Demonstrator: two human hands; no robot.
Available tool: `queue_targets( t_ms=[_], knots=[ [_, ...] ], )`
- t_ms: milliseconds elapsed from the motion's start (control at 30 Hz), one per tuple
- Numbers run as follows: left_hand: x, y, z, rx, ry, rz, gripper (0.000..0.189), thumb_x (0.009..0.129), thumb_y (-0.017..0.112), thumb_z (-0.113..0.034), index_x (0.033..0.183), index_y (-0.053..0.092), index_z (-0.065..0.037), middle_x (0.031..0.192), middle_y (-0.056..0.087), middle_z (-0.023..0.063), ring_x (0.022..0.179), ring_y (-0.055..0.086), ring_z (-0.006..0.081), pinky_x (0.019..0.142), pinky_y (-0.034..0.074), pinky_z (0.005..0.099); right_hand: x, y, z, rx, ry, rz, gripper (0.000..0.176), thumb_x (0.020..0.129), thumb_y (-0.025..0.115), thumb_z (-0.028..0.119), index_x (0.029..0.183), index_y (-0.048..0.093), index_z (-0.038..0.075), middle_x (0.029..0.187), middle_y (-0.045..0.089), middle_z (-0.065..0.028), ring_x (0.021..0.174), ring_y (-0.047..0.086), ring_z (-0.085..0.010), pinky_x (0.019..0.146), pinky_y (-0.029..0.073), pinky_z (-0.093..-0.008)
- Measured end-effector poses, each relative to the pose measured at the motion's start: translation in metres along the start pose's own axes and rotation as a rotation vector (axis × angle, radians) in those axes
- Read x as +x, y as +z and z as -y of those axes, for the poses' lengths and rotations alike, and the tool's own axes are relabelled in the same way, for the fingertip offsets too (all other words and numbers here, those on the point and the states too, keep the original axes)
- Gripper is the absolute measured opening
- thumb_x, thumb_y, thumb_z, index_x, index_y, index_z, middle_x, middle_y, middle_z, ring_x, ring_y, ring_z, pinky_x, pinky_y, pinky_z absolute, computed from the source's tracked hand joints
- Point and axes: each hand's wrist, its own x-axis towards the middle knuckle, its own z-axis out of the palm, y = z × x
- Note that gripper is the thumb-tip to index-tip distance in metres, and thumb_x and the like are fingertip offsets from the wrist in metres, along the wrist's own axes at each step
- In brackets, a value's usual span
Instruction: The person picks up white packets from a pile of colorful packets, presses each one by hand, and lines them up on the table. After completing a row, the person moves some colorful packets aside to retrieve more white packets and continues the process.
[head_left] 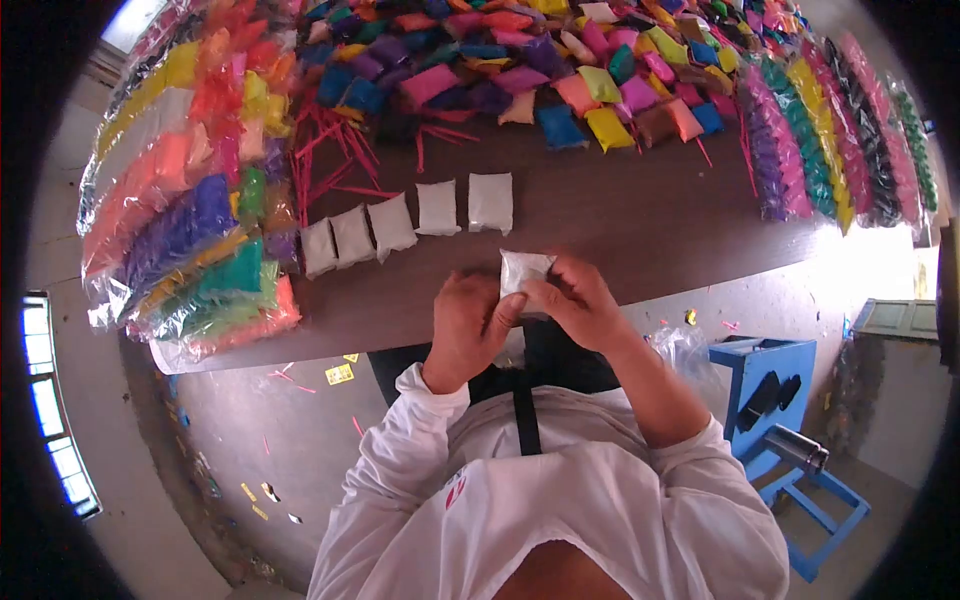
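Both of my hands hold one small white packet (522, 268) just over the near edge of the dark table. My left hand (468, 318) grips its left side, thumb against the front. From the right, my right hand (578, 305) pinches it with thumb and fingers. The fingers behind the packet are hidden. Beyond my hands, several similar white packets stand in a row, among them a packet (491, 202) at the right end and a packet (318, 248) at the left end.
A big heap of colourful packets (540, 60) covers the table's (640, 215) far side. Pink strips (335, 150) lie left. Clear bags of coloured packets (190, 220) hang over the left edge; more bagged strips (780, 150) lie right. A blue stool (770, 390) holds a steel bottle (797, 447).
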Motion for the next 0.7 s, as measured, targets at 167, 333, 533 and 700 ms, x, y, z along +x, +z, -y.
queue_targets(
  t_ms=[167,333,533,700],
  knots=[
    [0.001,0.003,-0.008,0.084,-0.035,-0.025,0.031,0.087,0.068,-0.022,0.065,0.054,-0.006,0.062,0.053,0.0098,0.063,0.053,0.0332,0.061,0.036,0.0434,0.008,-0.014,0.015,-0.280,-0.060,-0.164,0.038,0.090,0.067,0.015,0.125,0.058,0.002,0.093,0.068,-0.0110,0.084,0.063,-0.0116,0.073,0.052,-0.0297],
    [0.006,0.001,-0.014,0.033,-0.037,-0.044,0.033,0.083,0.067,-0.013,0.059,0.047,-0.005,0.056,0.046,0.0110,0.055,0.047,0.0342,0.057,0.035,0.0431,0.044,-0.032,0.035,-0.418,-0.020,-0.359,0.043,0.088,0.069,0.016,0.126,0.057,0.001,0.095,0.069,-0.0129,0.086,0.065,-0.0142,0.075,0.053,-0.0313],
    [0.004,-0.001,-0.018,0.088,-0.071,-0.030,0.029,0.080,0.071,-0.012,0.060,0.051,-0.006,0.059,0.052,0.0089,0.059,0.053,0.0319,0.059,0.039,0.0428,0.069,-0.032,0.014,-0.692,-0.095,-0.378,0.048,0.082,0.074,0.018,0.124,0.056,0.002,0.097,0.067,-0.0164,0.087,0.067,-0.0285,0.076,0.053,-0.0375],
    [0.006,-0.001,-0.019,0.138,-0.038,-0.008,0.030,0.079,0.072,-0.011,0.059,0.049,-0.006,0.059,0.052,0.0088,0.060,0.054,0.0314,0.058,0.038,0.0427,0.069,-0.025,0.015,-0.802,-0.241,-0.524,0.038,0.078,0.076,0.020,0.112,0.062,0.007,0.092,0.065,-0.0135,0.086,0.065,-0.0324,0.076,0.052,-0.0419]
  ],
)
